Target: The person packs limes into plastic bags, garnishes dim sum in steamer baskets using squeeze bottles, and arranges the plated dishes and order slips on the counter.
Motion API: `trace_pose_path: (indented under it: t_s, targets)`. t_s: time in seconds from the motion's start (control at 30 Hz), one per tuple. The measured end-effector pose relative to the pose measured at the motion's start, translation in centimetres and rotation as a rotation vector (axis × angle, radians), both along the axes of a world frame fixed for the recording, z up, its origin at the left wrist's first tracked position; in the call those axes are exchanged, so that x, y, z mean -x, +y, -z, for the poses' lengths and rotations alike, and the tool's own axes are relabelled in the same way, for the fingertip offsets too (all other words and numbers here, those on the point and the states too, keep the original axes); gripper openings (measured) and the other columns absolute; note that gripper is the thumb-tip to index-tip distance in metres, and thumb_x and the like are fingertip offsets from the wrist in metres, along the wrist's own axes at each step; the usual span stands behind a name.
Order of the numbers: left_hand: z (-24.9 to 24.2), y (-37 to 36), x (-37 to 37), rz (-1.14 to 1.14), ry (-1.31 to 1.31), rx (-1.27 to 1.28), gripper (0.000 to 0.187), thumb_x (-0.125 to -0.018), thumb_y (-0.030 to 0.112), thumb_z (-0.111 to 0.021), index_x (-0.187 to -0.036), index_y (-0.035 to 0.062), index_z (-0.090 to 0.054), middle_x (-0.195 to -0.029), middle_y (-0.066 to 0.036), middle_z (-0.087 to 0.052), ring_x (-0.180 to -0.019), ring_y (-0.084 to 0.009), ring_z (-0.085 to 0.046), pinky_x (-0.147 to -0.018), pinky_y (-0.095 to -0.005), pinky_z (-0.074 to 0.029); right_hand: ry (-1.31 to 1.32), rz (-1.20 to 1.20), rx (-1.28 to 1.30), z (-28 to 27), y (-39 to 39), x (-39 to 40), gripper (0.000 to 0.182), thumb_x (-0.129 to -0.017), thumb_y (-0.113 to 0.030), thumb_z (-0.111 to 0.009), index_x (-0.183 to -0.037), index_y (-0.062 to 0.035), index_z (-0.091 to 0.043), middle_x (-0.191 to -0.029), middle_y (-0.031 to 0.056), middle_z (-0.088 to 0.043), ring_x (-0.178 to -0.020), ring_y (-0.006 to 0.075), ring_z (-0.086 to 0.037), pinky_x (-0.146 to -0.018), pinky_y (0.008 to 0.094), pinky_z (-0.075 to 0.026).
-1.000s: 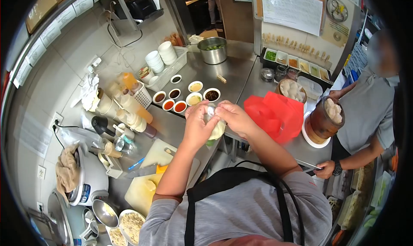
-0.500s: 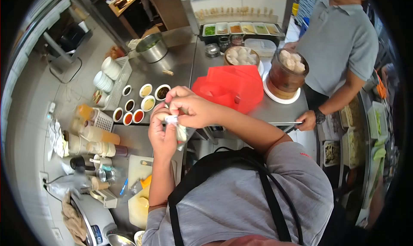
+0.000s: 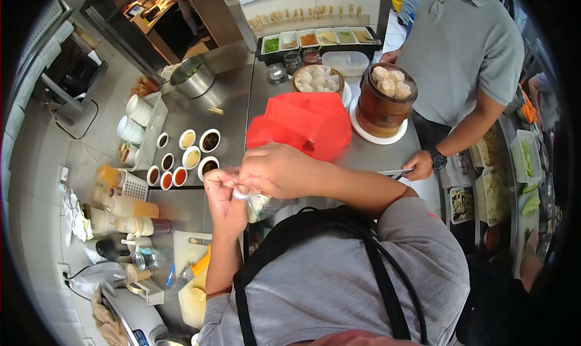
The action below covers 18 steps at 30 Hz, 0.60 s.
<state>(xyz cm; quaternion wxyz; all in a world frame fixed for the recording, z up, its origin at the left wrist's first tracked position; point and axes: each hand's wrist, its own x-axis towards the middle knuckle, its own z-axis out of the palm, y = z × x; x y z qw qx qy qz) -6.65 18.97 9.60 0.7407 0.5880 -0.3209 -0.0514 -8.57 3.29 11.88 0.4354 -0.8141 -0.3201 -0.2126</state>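
My left hand and my right hand meet in front of my chest, fingers pinched together. Between them is the gathered neck of a small clear plastic bag with pale and greenish contents. The bag hangs below my right hand, and my fingers partly hide its neck. Just beyond my hands lies a red bag on the steel counter. Small white bowls of dark, red and yellowish sauces stand left of my hands, one dark sauce bowl very close to my left fingertips.
Steamer baskets of dumplings and a tall steamer stand beyond the red bag. A co-worker stands at right, a hand on the counter edge. Left are a pot, bottles and a cutting board.
My hands have moved slightly lower, still on the bag's neck, with my right hand turned more over it. The view has shifted, and a dark sauce bowl has come into sight by my fingers.
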Motion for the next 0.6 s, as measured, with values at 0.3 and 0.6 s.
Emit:
trace_pose_path:
  t_s: [0.3,0.6]
  targets:
    - [1.1,-2.7,1.6,0.103,-0.045,-0.115,0.02,-0.081,0.001,-0.043,-0.095,0.0042,-0.03,-0.088,-0.009,-0.046,-0.071,-0.0111,-0.049,-0.068,-0.0248,-0.042,0.111,-0.005,-0.308,0.4,-3.3,2.0,0.027,-0.071,-0.014,-0.059,-0.093,-0.0035,-0.049,-0.079,0.0095,-0.053,-0.076,0.0223,-0.054,-0.066,0.0314,-0.043]
    - [-0.7,-5.0,-1.0,0.166,-0.24,-0.103,0.016,-0.076,0.001,-0.047,-0.092,0.0016,-0.044,-0.105,-0.012,-0.044,-0.092,-0.0183,-0.048,-0.083,-0.0297,-0.036,0.979,-0.241,-0.313,2.3,-8.9,4.5,0.054,-0.063,-0.011,-0.067,-0.111,-0.0018,-0.042,-0.095,0.006,-0.054,-0.089,0.0138,-0.049,-0.077,0.0273,-0.039]
